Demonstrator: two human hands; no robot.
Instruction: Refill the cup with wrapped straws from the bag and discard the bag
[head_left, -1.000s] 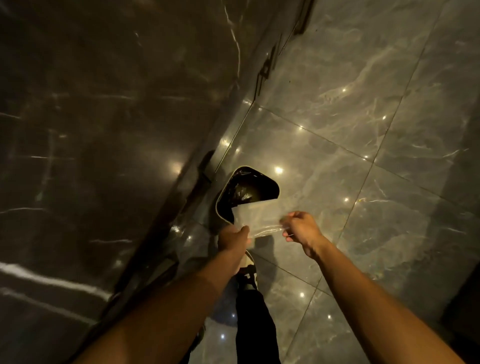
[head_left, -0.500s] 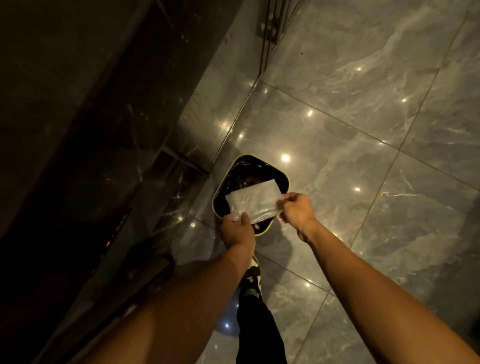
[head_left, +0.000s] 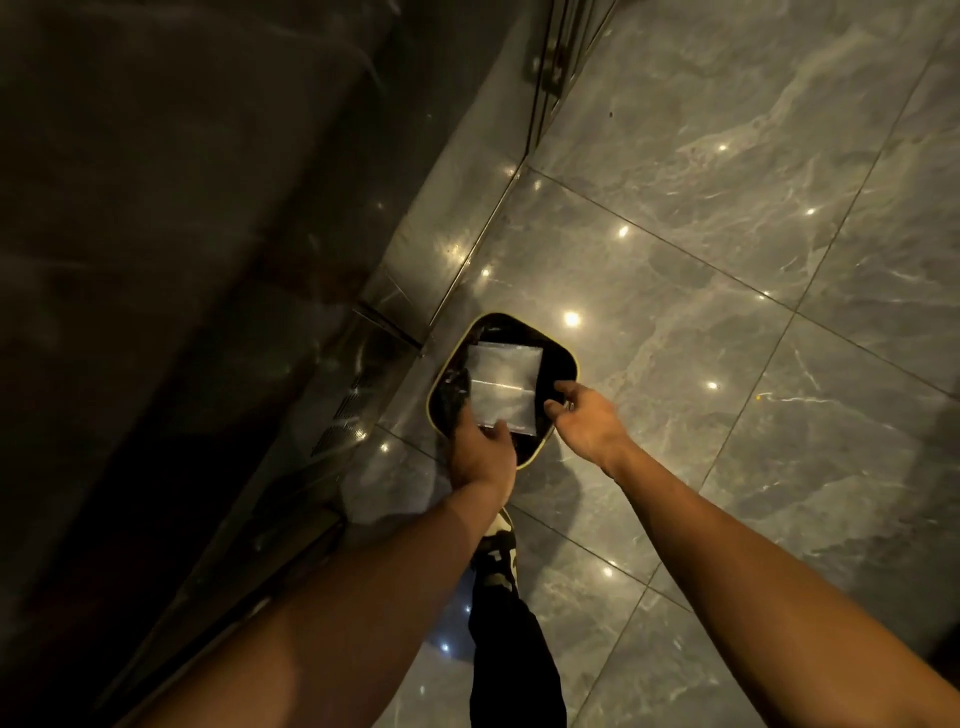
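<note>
We see the clear, flat bag (head_left: 501, 387) over the open bin (head_left: 566, 358), just beyond our left hand (head_left: 480, 449), whose fingers (head_left: 500, 430) pinch its near edge. Our right hand (head_left: 584, 418) hovers beside the bag, its fingers (head_left: 558, 407) loosened, holding nothing, apart from the plastic.

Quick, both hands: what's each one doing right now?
Left hand: pinching the near edge of the bag over the bin.
Right hand: open, off the bag, holding nothing.
</note>
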